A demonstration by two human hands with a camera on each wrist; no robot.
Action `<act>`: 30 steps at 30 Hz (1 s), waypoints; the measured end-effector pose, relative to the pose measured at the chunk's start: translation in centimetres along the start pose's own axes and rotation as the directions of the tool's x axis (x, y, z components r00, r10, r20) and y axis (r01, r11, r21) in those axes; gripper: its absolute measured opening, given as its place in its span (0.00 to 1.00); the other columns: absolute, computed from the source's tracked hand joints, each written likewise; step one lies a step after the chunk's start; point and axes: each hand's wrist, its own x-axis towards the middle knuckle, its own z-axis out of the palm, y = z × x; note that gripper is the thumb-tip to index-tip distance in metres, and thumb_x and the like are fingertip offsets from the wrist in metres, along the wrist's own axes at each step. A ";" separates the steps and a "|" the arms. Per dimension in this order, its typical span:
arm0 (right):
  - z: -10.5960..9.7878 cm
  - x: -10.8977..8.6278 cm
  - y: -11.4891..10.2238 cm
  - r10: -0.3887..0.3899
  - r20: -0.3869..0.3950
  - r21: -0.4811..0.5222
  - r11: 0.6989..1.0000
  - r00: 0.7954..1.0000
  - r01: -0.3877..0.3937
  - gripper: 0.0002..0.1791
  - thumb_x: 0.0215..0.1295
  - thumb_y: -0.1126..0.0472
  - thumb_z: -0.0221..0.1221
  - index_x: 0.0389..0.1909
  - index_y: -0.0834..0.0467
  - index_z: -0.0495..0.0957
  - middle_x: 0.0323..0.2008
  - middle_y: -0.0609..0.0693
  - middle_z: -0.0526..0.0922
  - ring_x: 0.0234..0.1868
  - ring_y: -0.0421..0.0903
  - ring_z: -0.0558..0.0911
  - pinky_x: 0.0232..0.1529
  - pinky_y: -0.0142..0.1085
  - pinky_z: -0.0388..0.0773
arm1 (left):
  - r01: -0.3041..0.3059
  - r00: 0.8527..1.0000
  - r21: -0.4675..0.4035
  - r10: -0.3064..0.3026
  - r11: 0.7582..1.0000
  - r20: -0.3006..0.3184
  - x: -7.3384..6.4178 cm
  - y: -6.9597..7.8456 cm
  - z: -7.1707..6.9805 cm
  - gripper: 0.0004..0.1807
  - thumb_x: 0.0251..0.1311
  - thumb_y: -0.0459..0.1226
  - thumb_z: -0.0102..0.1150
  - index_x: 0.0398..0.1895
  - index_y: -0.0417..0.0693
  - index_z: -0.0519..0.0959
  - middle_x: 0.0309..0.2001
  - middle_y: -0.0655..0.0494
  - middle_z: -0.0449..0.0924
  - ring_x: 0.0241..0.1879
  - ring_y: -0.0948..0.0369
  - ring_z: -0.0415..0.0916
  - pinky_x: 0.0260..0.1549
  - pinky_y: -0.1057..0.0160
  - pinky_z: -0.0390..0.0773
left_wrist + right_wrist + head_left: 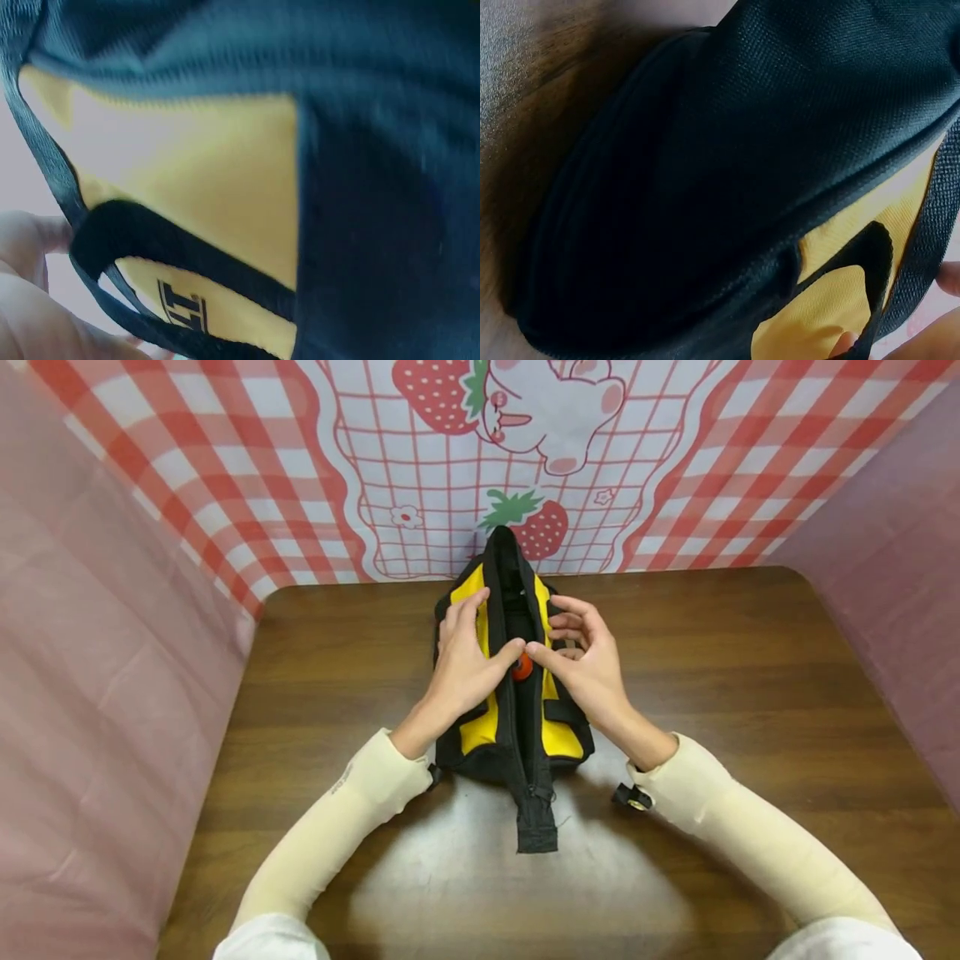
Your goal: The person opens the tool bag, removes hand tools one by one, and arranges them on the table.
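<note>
A black and yellow tool bag (480, 731) stands on the wooden table, its long zippered top parted. My left hand (465, 664) is at the left rim, fingers fairly straight along the yellow side and thumb over the opening. Across from it, my right hand (588, 664) has its thumb over the opening too and its loosely bent fingers by the right side. The thumb tips nearly meet above an orange-red round thing (522, 668) inside, mostly hidden. In the left wrist view, black lettering and a strap handle (217, 259) show on the yellow panel (187, 157).
At the bag's near end a black zipper tab (537, 831) lies toward me on the wooden table (315, 710). Behind the bag hangs a red-checked cloth (420, 543) with strawberries. Pink curtains (112, 693) close off both sides.
</note>
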 end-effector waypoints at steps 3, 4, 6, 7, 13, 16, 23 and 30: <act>0.3 0.0 -0.1 -0.009 0.016 -0.013 1.000 1.000 0.010 0.35 0.61 0.62 0.71 0.70 0.53 0.70 0.58 0.62 0.72 0.56 0.55 0.74 0.46 0.31 0.76 | -0.010 1.000 0.000 0.010 1.000 0.024 -0.5 0.2 0.2 0.45 0.65 0.47 0.65 0.81 0.54 0.53 0.77 0.49 0.52 0.74 0.49 0.53 0.69 0.43 0.62; 0.3 0.0 -0.1 -0.013 0.019 -0.019 1.000 1.000 0.013 0.36 0.61 0.62 0.71 0.70 0.53 0.70 0.59 0.63 0.72 0.56 0.54 0.74 0.46 0.30 0.77 | -0.015 0.999 -0.003 0.015 1.000 0.029 -0.7 0.2 0.3 0.45 0.64 0.45 0.65 0.81 0.55 0.53 0.77 0.49 0.51 0.75 0.49 0.52 0.69 0.43 0.62; 0.3 0.0 -0.1 -0.018 0.023 -0.020 1.000 1.000 0.018 0.36 0.61 0.63 0.71 0.70 0.56 0.69 0.59 0.64 0.72 0.56 0.54 0.74 0.45 0.30 0.77 | -0.022 0.999 -0.013 0.023 1.000 0.030 -0.9 0.0 0.3 0.45 0.64 0.44 0.64 0.81 0.56 0.54 0.78 0.49 0.51 0.75 0.50 0.52 0.69 0.43 0.62; 0.2 0.0 -0.2 -0.017 0.022 -0.022 1.000 1.000 0.018 0.35 0.62 0.64 0.70 0.70 0.57 0.69 0.58 0.63 0.72 0.56 0.53 0.74 0.45 0.30 0.77 | -0.026 0.999 -0.022 0.026 0.999 0.024 -1.0 -0.2 0.3 0.45 0.63 0.43 0.64 0.81 0.57 0.54 0.78 0.49 0.51 0.75 0.50 0.52 0.70 0.43 0.62; -0.9 -0.1 -0.1 0.000 0.001 0.003 1.000 1.000 0.000 0.28 0.62 0.72 0.65 0.64 0.62 0.74 0.53 0.59 0.76 0.53 0.48 0.76 0.45 0.33 0.78 | -0.065 0.997 -0.084 0.062 0.994 -0.039 -1.5 -1.0 -0.3 0.40 0.62 0.38 0.62 0.79 0.56 0.60 0.75 0.50 0.57 0.72 0.53 0.60 0.70 0.47 0.63; -1.5 -0.2 0.0 -0.004 -0.016 0.041 0.999 1.000 0.005 0.27 0.61 0.75 0.64 0.62 0.63 0.77 0.51 0.57 0.77 0.52 0.48 0.77 0.43 0.31 0.79 | -0.096 0.993 -0.113 0.087 0.989 -0.079 -1.9 -1.5 -0.8 0.38 0.62 0.37 0.60 0.77 0.59 0.63 0.73 0.52 0.59 0.69 0.55 0.63 0.68 0.49 0.64; -3.3 -0.6 0.7 -0.019 -0.013 0.058 0.998 1.000 0.020 0.24 0.60 0.77 0.62 0.58 0.62 0.80 0.51 0.55 0.80 0.51 0.49 0.77 0.38 0.28 0.78 | -0.242 0.960 -0.146 0.214 0.959 -0.182 -2.8 -2.8 -1.6 0.35 0.61 0.31 0.60 0.72 0.64 0.72 0.71 0.57 0.68 0.69 0.58 0.66 0.68 0.50 0.65; -4.5 -1.2 1.2 0.005 -0.021 0.072 0.997 1.000 -0.004 0.21 0.59 0.78 0.62 0.54 0.63 0.83 0.51 0.52 0.83 0.51 0.47 0.78 0.41 0.28 0.79 | -0.279 0.948 -0.143 0.248 0.950 -0.200 -3.3 -3.6 -2.5 0.33 0.60 0.28 0.59 0.70 0.57 0.74 0.69 0.58 0.70 0.67 0.56 0.68 0.65 0.50 0.68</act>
